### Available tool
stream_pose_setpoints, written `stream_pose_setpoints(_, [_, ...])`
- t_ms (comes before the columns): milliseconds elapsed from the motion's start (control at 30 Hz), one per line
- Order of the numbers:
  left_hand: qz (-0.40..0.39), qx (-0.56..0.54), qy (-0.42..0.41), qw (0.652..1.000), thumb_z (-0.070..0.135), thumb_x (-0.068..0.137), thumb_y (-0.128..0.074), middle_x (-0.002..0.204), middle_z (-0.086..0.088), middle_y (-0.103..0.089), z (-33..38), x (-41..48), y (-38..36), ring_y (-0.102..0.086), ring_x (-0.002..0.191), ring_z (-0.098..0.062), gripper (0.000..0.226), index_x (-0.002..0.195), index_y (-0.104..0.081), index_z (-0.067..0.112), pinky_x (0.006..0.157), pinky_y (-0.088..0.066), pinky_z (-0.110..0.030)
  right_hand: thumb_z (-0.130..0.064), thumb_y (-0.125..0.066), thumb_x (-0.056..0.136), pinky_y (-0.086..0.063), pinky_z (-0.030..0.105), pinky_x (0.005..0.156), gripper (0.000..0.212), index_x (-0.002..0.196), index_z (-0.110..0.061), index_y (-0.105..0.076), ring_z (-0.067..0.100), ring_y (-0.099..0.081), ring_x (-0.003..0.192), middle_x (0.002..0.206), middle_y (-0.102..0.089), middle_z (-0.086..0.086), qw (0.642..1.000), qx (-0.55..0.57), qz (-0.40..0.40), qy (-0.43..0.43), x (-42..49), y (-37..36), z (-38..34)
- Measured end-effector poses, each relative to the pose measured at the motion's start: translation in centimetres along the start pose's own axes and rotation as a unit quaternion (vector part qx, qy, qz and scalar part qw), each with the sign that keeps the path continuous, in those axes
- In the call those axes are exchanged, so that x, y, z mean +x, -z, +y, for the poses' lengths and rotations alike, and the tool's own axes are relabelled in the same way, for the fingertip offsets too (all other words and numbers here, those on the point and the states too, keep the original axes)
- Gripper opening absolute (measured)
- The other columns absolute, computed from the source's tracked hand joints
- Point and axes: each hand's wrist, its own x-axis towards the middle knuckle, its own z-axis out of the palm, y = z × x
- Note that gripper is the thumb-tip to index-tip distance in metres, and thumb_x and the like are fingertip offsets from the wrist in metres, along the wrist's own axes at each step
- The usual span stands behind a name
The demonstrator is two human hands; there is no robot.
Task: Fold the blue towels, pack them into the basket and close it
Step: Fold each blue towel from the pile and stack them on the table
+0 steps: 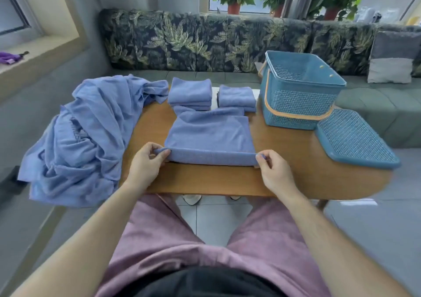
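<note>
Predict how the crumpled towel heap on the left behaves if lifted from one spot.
The heap is probably floppy: it lies in loose wrinkles and drapes over the table edge. It would likely sag and trail when lifted. It looks thin, so probably light.

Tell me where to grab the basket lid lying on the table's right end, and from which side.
Grip the lid by its rim on the near right edge, coming from the right once the right hand frees the towel. The lid lies flat and that edge seems to overhang the table, so fingers could probably slip under it there.
</note>
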Motion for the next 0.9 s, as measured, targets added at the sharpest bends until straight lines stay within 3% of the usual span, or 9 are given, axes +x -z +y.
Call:
stream_pose_setpoints(133, [0.013, 0.024, -0.035, 0.999, 0.036, 0.093, -0.07, 0.081, -0.004, -0.069, -1.0, -1.0, -0.6, -0.062, 0.076, -0.022, 0.016, 0.088, -0.063, 0.023, 0.072, -0.049, -0.037, -0.023, -0.06, 0.101, -0.042, 0.013, 0.069, 0.012, 0.09, -0.027, -0.064, 0.004, -0.06, 0.077, 0.082, -0.067, -0.008, 0.999, -0.03, 0.015, 0.037, -0.6, -0.2, 0.6])
stream_pose_setpoints(300, [0.024, 0.043, -0.049, 0.998, 0.042, 0.094, -0.066, 0.076, -0.009, -0.063, -0.9, -0.9, -0.4, -0.05, 0.063, -0.009, 0.025, 0.083, -0.063, 0.02, 0.062, -0.041, -0.024, -0.031, -0.058, 0.101, -0.046, 0.022, 0.073, 0.014, 0.089, -0.026, -0.065, 0.01, -0.061, 0.08, 0.084, -0.066, -0.007, 0.998, -0.018, 0.013, 0.055, -0.7, -0.2, 0.7])
stream_pose_setpoints(400, [0.022, 0.054, -0.058, 0.997, 0.042, 0.096, -0.064, 0.066, -0.002, -0.056, -0.6, -1.3, -0.7, -0.046, 0.058, -0.007, 0.032, 0.076, -0.06, 0.017, 0.056, -0.036, -0.017, -0.04, -0.06, 0.1, -0.039, 0.017, 0.067, 0.029, 0.077, -0.022, -0.063, 0.01, -0.055, 0.074, 0.078, -0.059, -0.006, 0.996, -0.028, 0.024, 0.086, -0.9, -0.3, 0.4])
stream_pose_setpoints(533, [0.015, 0.1, -0.08, 0.992, 0.032, 0.094, -0.066, 0.057, 0.004, -0.049, -0.3, -1.6, -1.3, -0.045, 0.058, -0.009, 0.036, 0.063, -0.053, 0.019, 0.057, -0.034, -0.019, -0.034, -0.072, 0.092, -0.039, 0.018, 0.068, 0.038, 0.062, -0.019, -0.053, 0.012, -0.053, 0.071, 0.073, -0.053, -0.004, 0.995, -0.051, 0.018, 0.085, -0.9, -0.8, 0.7])
stream_pose_setpoints(667, [0.025, 0.149, -0.131, 0.98, 0.029, 0.092, -0.054, 0.047, 0.006, -0.031, 0.2, -1.8, -1.1, -0.035, 0.055, -0.015, 0.047, 0.054, -0.032, 0.012, 0.054, -0.029, -0.032, -0.051, -0.057, 0.089, -0.045, 0.031, 0.077, 0.045, 0.058, -0.02, -0.047, 0.018, -0.052, 0.08, 0.073, -0.055, -0.007, 0.99, -0.104, 0.03, 0.086, -1.0, -1.0, 1.2])
stream_pose_setpoints(733, [0.079, 0.231, -0.215, 0.946, 0.027, 0.091, -0.055, 0.046, 0.005, -0.029, 0.3, -2.2, -1.0, -0.036, 0.058, -0.02, 0.048, 0.052, -0.029, 0.016, 0.054, -0.029, -0.035, -0.051, -0.054, 0.09, -0.047, 0.036, 0.076, 0.04, 0.063, -0.021, -0.054, 0.016, -0.053, 0.081, 0.077, -0.054, -0.009, 0.987, -0.12, 0.04, 0.095, -1.1, -1.0, 1.1])
stream_pose_setpoints(800, [0.112, 0.273, -0.266, 0.918, 0.026, 0.089, -0.057, 0.052, 0.007, -0.037, 0.5, -2.4, -1.6, -0.04, 0.06, -0.021, 0.041, 0.054, -0.038, 0.017, 0.057, -0.032, -0.036, -0.046, -0.056, 0.091, -0.049, 0.039, 0.077, 0.03, 0.076, -0.022, -0.064, 0.017, -0.055, 0.084, 0.084, -0.055, -0.009, 0.976, -0.155, 0.06, 0.137, -1.2, -1.2, 0.9])
stream_pose_setpoints(900, [0.068, 0.269, -0.296, 0.914, 0.03, 0.088, -0.057, 0.077, 0.009, -0.057, 1.1, -2.4, -3.3, -0.053, 0.075, -0.018, 0.019, 0.073, -0.06, 0.019, 0.069, -0.04, -0.036, -0.041, -0.056, 0.093, -0.049, 0.042, 0.085, 0.025, 0.101, -0.022, -0.071, 0.021, -0.059, 0.099, 0.104, -0.06, -0.005, 0.954, -0.213, 0.056, 0.206, -1.3, -2.0, -0.6])
